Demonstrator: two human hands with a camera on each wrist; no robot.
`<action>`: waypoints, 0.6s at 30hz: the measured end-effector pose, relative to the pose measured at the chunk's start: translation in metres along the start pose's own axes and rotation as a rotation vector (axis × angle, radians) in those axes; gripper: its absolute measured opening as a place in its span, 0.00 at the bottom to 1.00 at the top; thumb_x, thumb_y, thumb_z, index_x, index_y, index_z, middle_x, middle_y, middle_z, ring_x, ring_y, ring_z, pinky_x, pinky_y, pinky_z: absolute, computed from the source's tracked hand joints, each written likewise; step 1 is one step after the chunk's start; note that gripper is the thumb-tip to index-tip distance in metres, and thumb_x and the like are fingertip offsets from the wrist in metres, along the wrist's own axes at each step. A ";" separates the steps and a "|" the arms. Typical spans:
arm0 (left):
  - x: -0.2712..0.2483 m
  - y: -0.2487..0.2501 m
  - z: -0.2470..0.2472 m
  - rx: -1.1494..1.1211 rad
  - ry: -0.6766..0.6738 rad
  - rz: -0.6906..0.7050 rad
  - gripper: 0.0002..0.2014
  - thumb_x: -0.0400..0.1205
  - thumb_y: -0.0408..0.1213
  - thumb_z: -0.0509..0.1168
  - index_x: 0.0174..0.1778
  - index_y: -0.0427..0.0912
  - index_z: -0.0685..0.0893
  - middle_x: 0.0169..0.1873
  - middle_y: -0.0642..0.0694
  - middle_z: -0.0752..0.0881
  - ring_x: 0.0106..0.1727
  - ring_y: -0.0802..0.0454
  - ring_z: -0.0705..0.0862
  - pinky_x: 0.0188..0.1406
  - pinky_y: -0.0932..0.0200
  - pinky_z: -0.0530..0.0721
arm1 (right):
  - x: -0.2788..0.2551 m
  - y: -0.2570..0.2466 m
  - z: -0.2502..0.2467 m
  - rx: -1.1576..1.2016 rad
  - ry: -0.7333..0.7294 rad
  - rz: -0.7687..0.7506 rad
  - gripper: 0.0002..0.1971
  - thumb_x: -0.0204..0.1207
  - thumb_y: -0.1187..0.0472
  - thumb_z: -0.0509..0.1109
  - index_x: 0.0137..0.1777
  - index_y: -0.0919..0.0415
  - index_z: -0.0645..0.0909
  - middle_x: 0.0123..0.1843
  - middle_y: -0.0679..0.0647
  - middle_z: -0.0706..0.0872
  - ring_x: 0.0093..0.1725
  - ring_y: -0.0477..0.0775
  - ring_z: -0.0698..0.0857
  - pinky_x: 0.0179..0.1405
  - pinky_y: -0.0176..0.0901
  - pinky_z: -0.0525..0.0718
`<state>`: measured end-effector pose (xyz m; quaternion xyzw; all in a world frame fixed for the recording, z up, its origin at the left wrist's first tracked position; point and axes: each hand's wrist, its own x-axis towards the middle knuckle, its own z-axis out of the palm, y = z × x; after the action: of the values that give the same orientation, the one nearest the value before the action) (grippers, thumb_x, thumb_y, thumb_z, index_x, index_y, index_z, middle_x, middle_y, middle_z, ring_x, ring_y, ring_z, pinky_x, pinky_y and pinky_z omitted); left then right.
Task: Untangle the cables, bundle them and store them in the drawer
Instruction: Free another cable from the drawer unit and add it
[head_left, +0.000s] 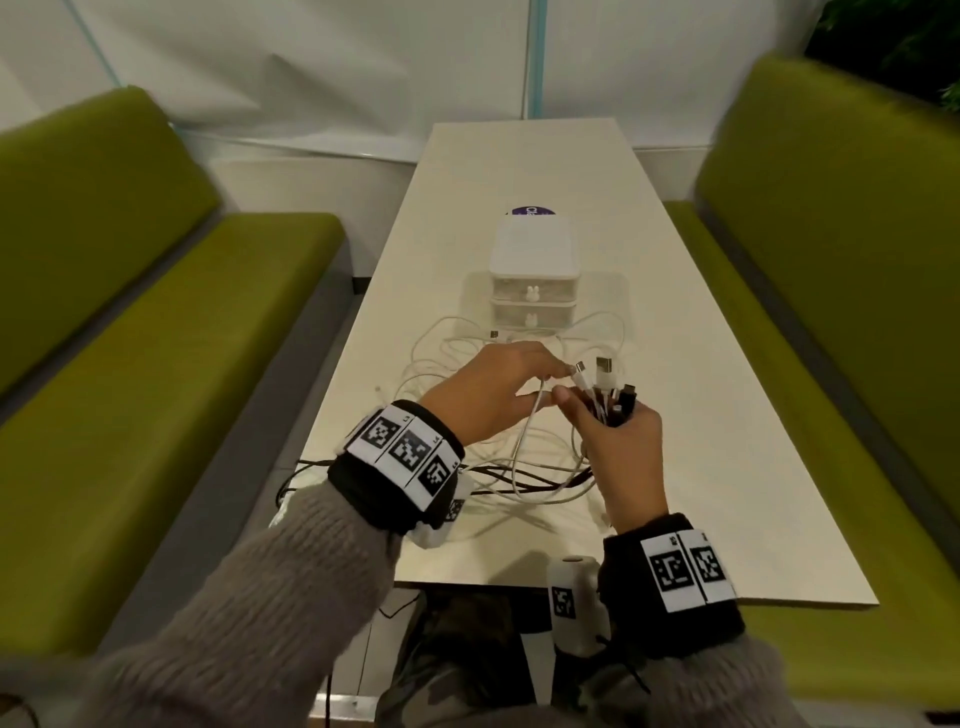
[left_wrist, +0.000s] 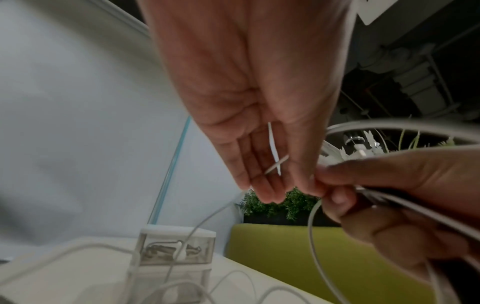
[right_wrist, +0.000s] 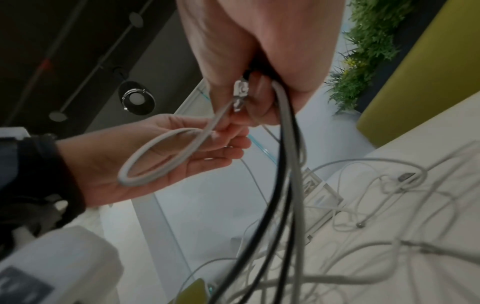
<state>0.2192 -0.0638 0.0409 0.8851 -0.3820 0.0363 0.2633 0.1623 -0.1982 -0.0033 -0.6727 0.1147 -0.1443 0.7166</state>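
Observation:
Several white and black cables (head_left: 540, 470) lie tangled on the pale table (head_left: 717, 441) in front of a white two-drawer box (head_left: 533, 260), both drawers closed. My right hand (head_left: 597, 410) grips a bunch of cable ends (head_left: 605, 376) with the plugs pointing up; black and grey leads (right_wrist: 283, 164) hang from the right hand (right_wrist: 249, 98). My left hand (head_left: 556, 384) is right beside it, index finger at a white plug (head_left: 579, 370). A white cable loop (right_wrist: 155, 158) lies across the left hand's (right_wrist: 223, 142) palm, fingers nearly straight.
Green benches (head_left: 156, 338) (head_left: 841, 312) flank the narrow table. A purple round sticker (head_left: 530, 210) shows behind the drawer box (left_wrist: 176, 248). Loose white cable loops (right_wrist: 389, 195) spread between my hands and the box. Some leads hang over the near table edge (head_left: 311, 467).

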 end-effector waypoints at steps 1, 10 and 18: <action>0.000 -0.001 -0.002 0.003 -0.014 -0.013 0.14 0.81 0.36 0.66 0.61 0.37 0.84 0.55 0.41 0.86 0.56 0.46 0.83 0.56 0.61 0.75 | -0.001 -0.001 0.000 -0.004 -0.026 -0.007 0.12 0.69 0.53 0.79 0.31 0.57 0.83 0.21 0.41 0.78 0.22 0.39 0.72 0.31 0.37 0.69; -0.012 -0.006 -0.001 -0.095 -0.052 -0.100 0.22 0.79 0.26 0.64 0.69 0.41 0.77 0.59 0.47 0.84 0.57 0.60 0.80 0.59 0.73 0.72 | -0.003 -0.002 0.004 -0.024 -0.058 0.006 0.16 0.73 0.63 0.76 0.26 0.52 0.79 0.17 0.40 0.68 0.21 0.41 0.65 0.29 0.40 0.65; -0.037 -0.050 0.004 -0.186 -0.155 -0.377 0.08 0.85 0.36 0.58 0.49 0.42 0.82 0.42 0.54 0.83 0.41 0.59 0.81 0.41 0.63 0.76 | 0.003 -0.004 -0.014 0.294 0.192 -0.019 0.06 0.80 0.64 0.69 0.42 0.60 0.85 0.35 0.47 0.83 0.23 0.41 0.67 0.21 0.31 0.67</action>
<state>0.2274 -0.0128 0.0058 0.9129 -0.2307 -0.1171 0.3158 0.1600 -0.2129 0.0001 -0.5449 0.1541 -0.2300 0.7915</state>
